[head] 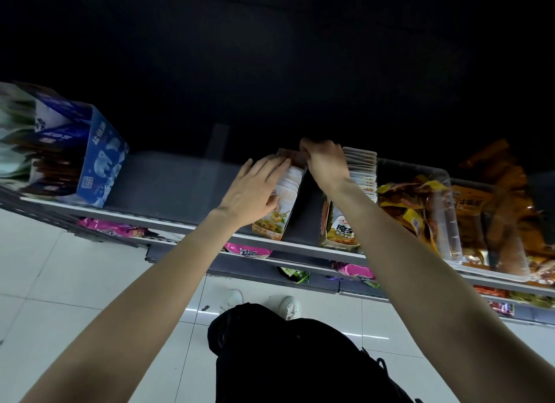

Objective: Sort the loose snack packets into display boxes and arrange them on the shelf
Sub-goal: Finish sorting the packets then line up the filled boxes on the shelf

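Blue carton point(102, 165) stands far left on the grey shelf point(168, 186). Left hand point(255, 189) lies flat, fingers spread, on the packets in a display box point(279, 210); right hand point(326, 162) pinches its back flap. Clear tubs point(444, 210) crowd the right.

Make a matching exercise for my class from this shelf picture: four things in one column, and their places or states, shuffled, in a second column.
Things
1. blue box
2. left hand
3. right hand
4. clear bin

Places or states
A. holds orange and yellow packets
B. lies flat on the white packets in a display box
C. stands at the far left of the shelf
D. pinches the back of a display box

Pairs: 1-C, 2-B, 3-D, 4-A
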{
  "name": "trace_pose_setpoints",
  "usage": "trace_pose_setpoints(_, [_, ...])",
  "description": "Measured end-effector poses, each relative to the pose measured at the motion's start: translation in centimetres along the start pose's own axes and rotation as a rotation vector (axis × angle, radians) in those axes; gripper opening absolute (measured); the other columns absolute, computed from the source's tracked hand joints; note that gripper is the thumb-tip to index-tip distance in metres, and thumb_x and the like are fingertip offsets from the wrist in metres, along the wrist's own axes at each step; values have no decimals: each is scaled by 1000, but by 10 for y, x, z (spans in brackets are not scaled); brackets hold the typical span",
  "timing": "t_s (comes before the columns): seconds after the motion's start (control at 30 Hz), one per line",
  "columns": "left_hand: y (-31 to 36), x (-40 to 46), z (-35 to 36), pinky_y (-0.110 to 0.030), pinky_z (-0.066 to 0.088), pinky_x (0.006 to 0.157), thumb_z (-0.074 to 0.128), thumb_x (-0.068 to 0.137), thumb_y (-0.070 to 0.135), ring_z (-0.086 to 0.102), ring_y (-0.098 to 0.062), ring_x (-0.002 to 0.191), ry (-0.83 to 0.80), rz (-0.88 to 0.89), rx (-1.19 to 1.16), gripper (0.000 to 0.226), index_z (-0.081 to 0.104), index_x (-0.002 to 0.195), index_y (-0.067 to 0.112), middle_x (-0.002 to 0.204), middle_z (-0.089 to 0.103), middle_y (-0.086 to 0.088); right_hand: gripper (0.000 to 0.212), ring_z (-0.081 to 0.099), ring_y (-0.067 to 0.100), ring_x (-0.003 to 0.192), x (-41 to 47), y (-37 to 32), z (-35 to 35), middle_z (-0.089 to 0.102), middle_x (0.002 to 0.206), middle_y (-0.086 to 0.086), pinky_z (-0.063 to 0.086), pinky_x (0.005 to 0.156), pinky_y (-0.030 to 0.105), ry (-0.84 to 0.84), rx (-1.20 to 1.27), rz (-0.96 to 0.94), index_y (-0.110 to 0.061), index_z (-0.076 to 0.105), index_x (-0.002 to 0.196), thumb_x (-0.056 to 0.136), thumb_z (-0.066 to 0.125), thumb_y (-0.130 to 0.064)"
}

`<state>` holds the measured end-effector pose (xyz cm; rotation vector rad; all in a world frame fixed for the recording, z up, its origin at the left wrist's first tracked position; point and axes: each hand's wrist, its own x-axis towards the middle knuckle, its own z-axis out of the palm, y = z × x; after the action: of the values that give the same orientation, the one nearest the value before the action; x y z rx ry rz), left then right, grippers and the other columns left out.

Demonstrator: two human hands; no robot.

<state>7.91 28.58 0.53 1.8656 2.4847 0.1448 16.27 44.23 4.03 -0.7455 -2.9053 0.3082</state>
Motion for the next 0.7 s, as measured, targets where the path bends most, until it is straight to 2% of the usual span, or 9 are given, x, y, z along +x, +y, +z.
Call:
trace_pose_setpoints(0.1, [6, 6, -1, -47, 6, 118, 46, 93, 36, 4, -16, 145, -83, -67, -11, 75, 2, 151, 17, 157, 9, 0, 22, 61, 36, 94, 10, 6, 0, 65, 102, 17, 34, 68, 29, -34, -39, 66, -10, 63, 107, 92, 47, -12])
trace_pose_setpoints(0.17, [11, 13, 0, -48, 3, 117, 45, 92, 37, -4, -15, 145, -109, -100, -63, 78, -2, 150, 17, 158, 0, 2, 25, 61, 34, 98, 12, 6, 0, 66, 110, 12, 42, 72, 30, -4, -24, 81, -14, 65, 111, 92, 49, -13])
trace_pose_setpoints(0.23, [13, 24, -1, -51, 0, 116, 41, 93, 38, -10, -14, 144, -124, -131, -117, 76, -4, 150, 16, 158, -8, 2, 33, 62, 35, 98, 4, 7, 3, 64, 116, 12, 48, 76, 36, 113, 41, 74, -14, 63, 119, 89, 52, -5])
trace_pose_setpoints(0.3, [13, 37, -1, -57, -1, 114, 34, 96, 39, -15, -18, 144, -141, -152, -123, 71, -6, 150, 17, 157, -14, 2, 34, 63, 37, 92, -12, 6, 6, 64, 112, 15, 51, 73, 38, 246, 119, 106, -10, 64, 116, 86, 52, 0])
trace_pose_setpoints(0.43, [16, 49, 8, -63, -3, 110, 25, 99, 40, -22, -24, 142, -173, -228, -180, 64, -12, 148, 24, 155, -25, 4, 28, 62, 34, 90, -37, -1, 21, 62, 109, 17, 52, 76, 39, 167, 265, 194, -9, 63, 115, 90, 51, -7])
trace_pose_setpoints(0.5, [15, 48, 15, -58, 2, 113, 28, 99, 37, -15, -25, 144, -73, -217, -273, 62, -5, 150, 24, 156, -19, 1, 28, 62, 35, 91, -38, -2, 26, 59, 112, 20, 51, 80, 42, 148, 321, 229, -6, 62, 116, 90, 53, -7])
trace_pose_setpoints(0.6, [13, 35, 18, -45, 24, 114, 33, 97, 27, 19, -26, 142, 245, -152, -447, 50, 30, 145, 13, 157, 13, -7, 28, 63, 37, 90, -30, -4, 29, 56, 115, 22, 51, 81, 45, 128, 361, 254, -3, 62, 115, 89, 53, -9])
trace_pose_setpoints(0.63, [13, 29, 18, -40, 28, 112, 33, 97, 26, 28, -23, 138, 329, -205, -554, 48, 36, 142, 10, 154, 22, -7, 28, 63, 37, 89, -29, -5, 30, 56, 115, 22, 51, 80, 45, 115, 354, 251, -3, 62, 114, 89, 53, -10])
trace_pose_setpoints(0.7, [13, 14, 18, -37, 36, 108, 36, 96, 23, 39, -16, 131, 396, -399, -843, 45, 39, 140, 13, 147, 35, -3, 27, 64, 35, 88, -27, -5, 31, 58, 113, 20, 52, 78, 44, 118, 351, 248, -4, 61, 114, 90, 53, -11])
